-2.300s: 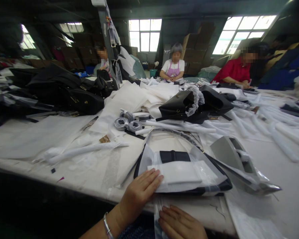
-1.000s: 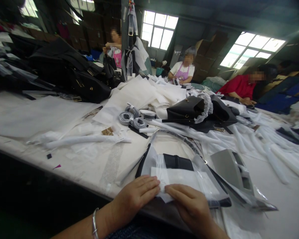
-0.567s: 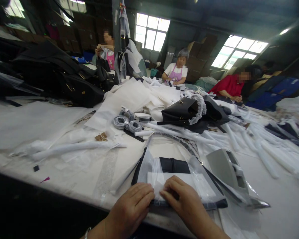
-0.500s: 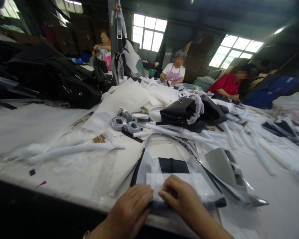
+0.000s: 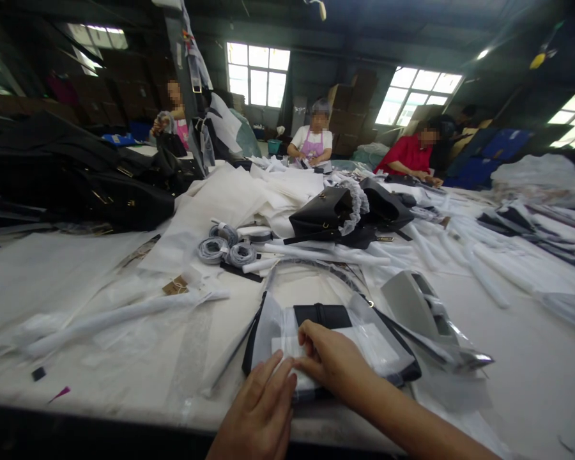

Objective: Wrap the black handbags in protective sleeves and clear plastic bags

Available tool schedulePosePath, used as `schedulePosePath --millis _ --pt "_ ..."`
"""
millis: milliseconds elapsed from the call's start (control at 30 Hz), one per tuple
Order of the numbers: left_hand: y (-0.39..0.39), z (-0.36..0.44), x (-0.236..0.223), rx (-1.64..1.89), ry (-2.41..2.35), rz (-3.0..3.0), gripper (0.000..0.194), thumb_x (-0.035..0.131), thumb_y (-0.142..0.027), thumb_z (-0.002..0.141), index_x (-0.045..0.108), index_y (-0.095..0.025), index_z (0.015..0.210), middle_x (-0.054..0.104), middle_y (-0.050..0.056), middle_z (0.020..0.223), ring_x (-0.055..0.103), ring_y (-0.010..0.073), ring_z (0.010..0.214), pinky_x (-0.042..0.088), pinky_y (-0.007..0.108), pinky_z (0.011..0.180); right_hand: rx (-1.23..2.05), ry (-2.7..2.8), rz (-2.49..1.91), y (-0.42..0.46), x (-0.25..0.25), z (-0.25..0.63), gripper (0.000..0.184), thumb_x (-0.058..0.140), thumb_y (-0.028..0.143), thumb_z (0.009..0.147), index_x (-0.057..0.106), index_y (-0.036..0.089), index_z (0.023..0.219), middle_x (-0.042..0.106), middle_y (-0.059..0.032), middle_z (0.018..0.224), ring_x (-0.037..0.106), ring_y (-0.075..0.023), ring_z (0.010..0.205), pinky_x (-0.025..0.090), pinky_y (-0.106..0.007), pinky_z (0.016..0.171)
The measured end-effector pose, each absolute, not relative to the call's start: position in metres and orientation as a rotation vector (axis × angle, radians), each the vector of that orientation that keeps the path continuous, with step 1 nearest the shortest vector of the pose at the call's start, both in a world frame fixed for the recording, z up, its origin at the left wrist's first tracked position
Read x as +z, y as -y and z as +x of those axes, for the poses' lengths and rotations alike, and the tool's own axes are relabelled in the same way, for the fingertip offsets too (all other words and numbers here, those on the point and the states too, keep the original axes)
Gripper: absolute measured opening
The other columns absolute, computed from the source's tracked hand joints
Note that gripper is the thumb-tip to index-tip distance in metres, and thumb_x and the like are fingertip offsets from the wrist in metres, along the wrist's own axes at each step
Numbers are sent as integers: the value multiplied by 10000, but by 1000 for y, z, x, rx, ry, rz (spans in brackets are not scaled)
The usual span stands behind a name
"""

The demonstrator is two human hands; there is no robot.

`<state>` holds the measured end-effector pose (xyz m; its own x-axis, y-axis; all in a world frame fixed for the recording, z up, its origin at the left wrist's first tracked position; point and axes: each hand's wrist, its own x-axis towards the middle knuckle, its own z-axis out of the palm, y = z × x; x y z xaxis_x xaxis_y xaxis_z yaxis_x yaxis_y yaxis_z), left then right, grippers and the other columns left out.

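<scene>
A black handbag (image 5: 409,372) lies flat before me, its front covered by translucent wrapping and a sheet of white paper (image 5: 378,349). A dark strap shows in the middle, and the handle (image 5: 316,263), sleeved in clear plastic, arches away from me. My left hand (image 5: 263,402) rests at the bag's near left edge with fingers stretched out. Over the middle of the paper, my right hand (image 5: 330,361) has its fingers curled towards the thumb; whatever is between them is hidden. Both hands nearly touch at the fingertips.
A grey tape dispenser (image 5: 402,306) stands right of the bag. Beyond lie wrapped strap coils (image 5: 213,250), a black handbag with a ruffled plastic sleeve (image 5: 316,214) and white paper sheets (image 5: 239,191). Black bags (image 5: 76,179) pile up at left. Several people work across the table.
My right hand has shifted up and left over the paper, its fingers curled. My left hand has turned, with its fingers pointing more forward. The camera view has swung right.
</scene>
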<state>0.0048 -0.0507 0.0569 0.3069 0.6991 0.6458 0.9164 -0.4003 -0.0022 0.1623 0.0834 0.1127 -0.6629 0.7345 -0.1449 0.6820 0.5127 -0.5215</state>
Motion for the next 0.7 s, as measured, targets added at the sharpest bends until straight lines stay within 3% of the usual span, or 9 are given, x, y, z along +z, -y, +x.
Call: schedulePosePath --millis 167,267,367,500,567,633,700 --pt "53 4 60 -646 1417 -2280 400 415 -70 917 641 -95 1246 701 84 1277 646 215 1182 529 349 997 827 2656 -1154 -90 109 159 178 772 207 757 606 206 821 614 26 711 552 -150 630 300 -244 562" --pt "54 7 60 -624 1455 -2255 386 448 -132 913 640 -89 1245 715 83 1254 663 218 1155 534 338 966 813 2614 -1086 -88 107 161 153 754 164 761 621 206 823 635 21 757 577 -147 657 358 -242 590" --pt "52 9 58 -670 1448 -2218 385 468 -156 898 647 -96 1233 727 72 1234 670 210 1137 521 317 960 791 2542 -1035 -85 115 185 126 658 150 847 637 222 948 671 6 902 603 -127 676 440 -239 654" --pt "51 8 55 -648 1427 -2202 404 478 -152 868 649 -118 1233 724 60 1242 671 196 1131 503 299 963 518 2128 -1218 -96 138 265 198 573 343 925 668 248 1070 714 -34 1006 671 -187 828 497 -317 835" --pt "50 5 53 -614 1383 -2205 420 485 -143 847 648 -120 1233 723 64 1243 675 199 1121 514 301 945 341 1830 -1456 -110 148 316 282 622 430 854 697 252 1059 716 -63 1122 658 -260 1044 448 -391 997" --pt "50 3 51 -587 1349 -2200 425 486 -131 834 649 -122 1227 723 67 1242 681 201 1110 529 304 922 319 1615 -1646 -125 151 363 333 658 462 764 721 235 1000 670 -91 1272 546 -324 1262 310 -456 1144" --pt "50 1 49 -574 1321 -2190 413 485 -134 838 653 -124 1215 727 67 1233 690 201 1092 539 308 905 386 1501 -1751 -139 146 396 326 699 481 679 747 205 846 650 -141 1316 469 -389 1340 228 -513 1182"
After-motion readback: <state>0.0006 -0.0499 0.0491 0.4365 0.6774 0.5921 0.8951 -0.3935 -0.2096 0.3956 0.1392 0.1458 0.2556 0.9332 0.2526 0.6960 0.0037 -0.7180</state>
